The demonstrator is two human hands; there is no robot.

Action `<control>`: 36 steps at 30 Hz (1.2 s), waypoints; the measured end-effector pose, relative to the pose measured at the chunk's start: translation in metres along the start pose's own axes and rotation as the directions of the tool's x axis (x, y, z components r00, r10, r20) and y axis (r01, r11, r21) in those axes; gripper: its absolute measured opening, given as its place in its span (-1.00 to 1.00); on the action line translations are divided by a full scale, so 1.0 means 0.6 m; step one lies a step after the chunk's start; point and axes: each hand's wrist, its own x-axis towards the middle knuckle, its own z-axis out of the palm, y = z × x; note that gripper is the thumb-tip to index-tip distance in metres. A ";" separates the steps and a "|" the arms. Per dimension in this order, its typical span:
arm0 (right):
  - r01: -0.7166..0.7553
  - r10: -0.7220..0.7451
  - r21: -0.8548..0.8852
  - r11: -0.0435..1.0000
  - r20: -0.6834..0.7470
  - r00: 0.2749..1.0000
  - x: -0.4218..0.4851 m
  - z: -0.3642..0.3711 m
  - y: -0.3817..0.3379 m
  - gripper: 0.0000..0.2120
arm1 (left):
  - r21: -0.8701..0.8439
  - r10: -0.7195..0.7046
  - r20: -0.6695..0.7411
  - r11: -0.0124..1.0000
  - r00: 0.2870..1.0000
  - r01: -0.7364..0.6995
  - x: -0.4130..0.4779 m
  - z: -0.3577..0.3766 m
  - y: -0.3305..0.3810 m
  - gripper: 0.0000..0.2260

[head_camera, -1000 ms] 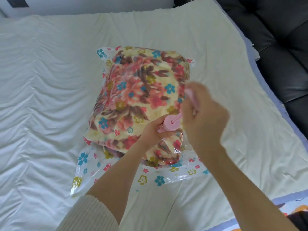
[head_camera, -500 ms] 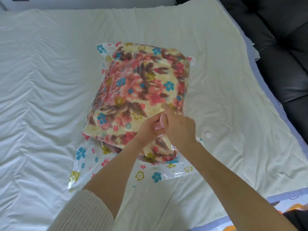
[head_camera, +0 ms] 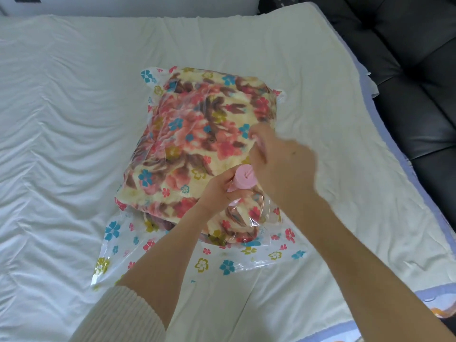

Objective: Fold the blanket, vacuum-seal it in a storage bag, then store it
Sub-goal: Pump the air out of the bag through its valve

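White, wrinkled bedding covers the bed [head_camera: 61,124], and a black sofa [head_camera: 407,70] is seen along its right edge. The flowered blanket [head_camera: 197,134] is enclosed in the clear storage bag [head_camera: 222,264], which is laid mid-bed. The pink pump [head_camera: 243,181] is gripped at its barrel by the left hand [head_camera: 217,193]. Its handle [head_camera: 260,145], pushed down half a second ago, is now drawn up, clasped by the right hand [head_camera: 283,169].

Head camera looks steeply down, close over bed [head_camera: 74,144]
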 end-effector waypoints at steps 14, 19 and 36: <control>-0.005 0.031 0.134 0.991 -0.197 0.980 0.028 -0.072 -0.021 -0.78 | 0.024 0.029 0.007 0.999 1.000 -0.029 0.002 -0.007 -0.002 -0.57; -0.153 0.141 0.078 0.985 0.141 0.980 -0.044 0.063 -0.015 -0.73 | 0.009 0.011 0.024 1.000 1.000 -0.011 -0.002 0.003 -0.009 -0.75; -0.006 0.005 0.033 0.999 0.018 1.000 0.025 -0.022 -0.004 -0.76 | 0.042 -0.018 -0.010 0.999 1.000 0.019 0.006 -0.006 -0.003 -0.61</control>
